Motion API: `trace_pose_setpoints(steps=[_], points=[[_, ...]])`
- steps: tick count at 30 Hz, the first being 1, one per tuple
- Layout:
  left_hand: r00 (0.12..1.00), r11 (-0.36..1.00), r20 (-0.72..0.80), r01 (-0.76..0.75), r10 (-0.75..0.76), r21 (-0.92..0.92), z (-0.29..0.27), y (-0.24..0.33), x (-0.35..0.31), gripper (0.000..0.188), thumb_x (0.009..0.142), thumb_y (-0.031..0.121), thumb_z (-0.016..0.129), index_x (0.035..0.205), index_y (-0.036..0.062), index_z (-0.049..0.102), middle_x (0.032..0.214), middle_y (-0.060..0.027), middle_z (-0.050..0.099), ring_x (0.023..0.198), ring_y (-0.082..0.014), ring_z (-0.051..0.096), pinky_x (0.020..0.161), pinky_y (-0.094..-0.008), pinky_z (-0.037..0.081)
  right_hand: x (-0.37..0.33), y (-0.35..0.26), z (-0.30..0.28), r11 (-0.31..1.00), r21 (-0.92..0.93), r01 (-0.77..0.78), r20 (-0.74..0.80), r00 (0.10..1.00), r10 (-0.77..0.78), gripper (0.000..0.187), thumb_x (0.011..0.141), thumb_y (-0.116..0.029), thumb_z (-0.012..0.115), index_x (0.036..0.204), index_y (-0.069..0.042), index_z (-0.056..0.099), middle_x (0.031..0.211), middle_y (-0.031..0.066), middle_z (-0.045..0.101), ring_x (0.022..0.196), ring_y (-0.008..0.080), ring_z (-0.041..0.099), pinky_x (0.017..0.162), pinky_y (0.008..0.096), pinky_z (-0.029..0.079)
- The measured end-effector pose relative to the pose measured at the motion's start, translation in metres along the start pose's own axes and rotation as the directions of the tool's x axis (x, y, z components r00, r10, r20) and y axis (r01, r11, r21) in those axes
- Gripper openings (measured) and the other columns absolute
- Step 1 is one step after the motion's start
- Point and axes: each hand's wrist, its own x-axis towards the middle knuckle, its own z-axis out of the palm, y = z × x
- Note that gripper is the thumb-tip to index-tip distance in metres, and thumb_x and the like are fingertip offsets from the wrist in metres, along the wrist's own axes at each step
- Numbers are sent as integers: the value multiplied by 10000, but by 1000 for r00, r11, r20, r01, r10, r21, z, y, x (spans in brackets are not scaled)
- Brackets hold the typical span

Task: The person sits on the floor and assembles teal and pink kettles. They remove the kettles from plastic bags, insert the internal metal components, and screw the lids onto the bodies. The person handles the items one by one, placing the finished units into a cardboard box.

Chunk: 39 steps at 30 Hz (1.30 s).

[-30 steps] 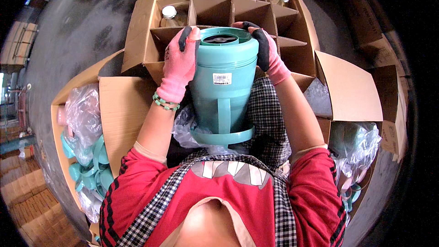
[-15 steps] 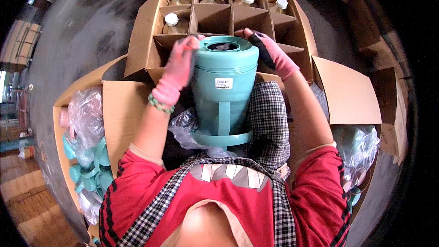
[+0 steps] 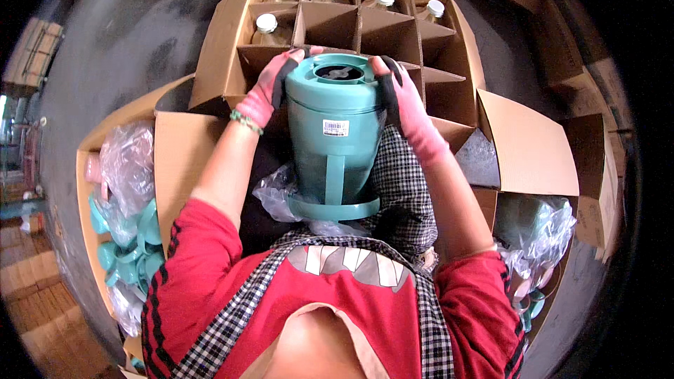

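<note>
A large teal plastic jug (image 3: 333,109) stands in front of my lap, with a white label on its side. Its handle faces me, and a wide flange sticks out at its lower end. The upper end has a recessed ring around a dark opening. My left hand (image 3: 275,81), in a pink and black glove, grips the upper rim from the left. On the other side, my right hand (image 3: 407,102), gloved alike, has its fingers curled on the same rim. Clear plastic film (image 3: 276,193) lies bunched beside the jug's lower end.
Ahead, a divided carton (image 3: 210,74) holds several white-capped bottles (image 3: 267,26) in its far and left cells. An open box (image 3: 175,168) at left holds teal and pink plastic parts with clear bags. Another box (image 3: 537,140) at right holds bagged parts.
The jug has shifted slightly left in view and turned a little. My right hand has come nearer, its thumb now on the rim; my left hand has shifted slightly too.
</note>
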Motion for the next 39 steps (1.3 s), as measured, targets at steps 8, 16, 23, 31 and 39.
trace_pose_setpoints(steps=[8, 16, 23, 31, 39], points=[[958, 976, -275, -24, 85, 218, 45, 11, -19, 369, 892, 242, 385, 1117, -38, 467, 1027, -98, 551, 909, -147, 522, 813, -257, 408, 19, 28, -5, 655, 609, -447, 314, 895, 318, 496, 824, -446, 431, 1024, 0, 519, 864, 115, 579, 777, 199, 550, 736, 293, 438], [767, 587, -297, -127, 569, 799, 72, -9, -32, 388, 846, 327, 468, 1053, 5, 530, 986, -118, 571, 933, -202, 520, 844, -298, 382, 42, 43, -18, 487, 703, -517, 316, 842, 437, 530, 803, -491, 460, 1008, -4, 495, 802, 66, 579, 676, 137, 547, 613, 237, 451], [912, 827, -340, 3, 228, 563, 23, 17, -24, 336, 869, 255, 410, 989, -22, 559, 932, -105, 582, 842, -157, 548, 780, -270, 419, 4, 32, -1, 975, 127, -181, 6, 983, 182, 484, 807, -466, 458, 966, -17, 545, 826, 76, 559, 769, 183, 535, 742, 285, 402], [897, 722, -279, -62, 343, 690, 73, 35, -32, 336, 779, 272, 589, 760, -62, 565, 733, -137, 559, 704, -187, 542, 662, -296, 442, 20, 22, -12, 887, 406, -219, 333, 940, 80, 322, 829, -282, 443, 963, -17, 565, 883, 98, 586, 802, 195, 550, 749, 281, 423], [823, -143, 232, -184, 518, 972, 146, 36, -32, 313, 731, 352, 581, 715, 40, 604, 743, -160, 556, 710, -335, 530, 658, -388, 426, 53, 28, -9, 362, 615, -700, 626, 713, 316, 483, 807, -467, 456, 958, -17, 539, 865, 128, 602, 796, 207, 588, 764, 301, 467]])
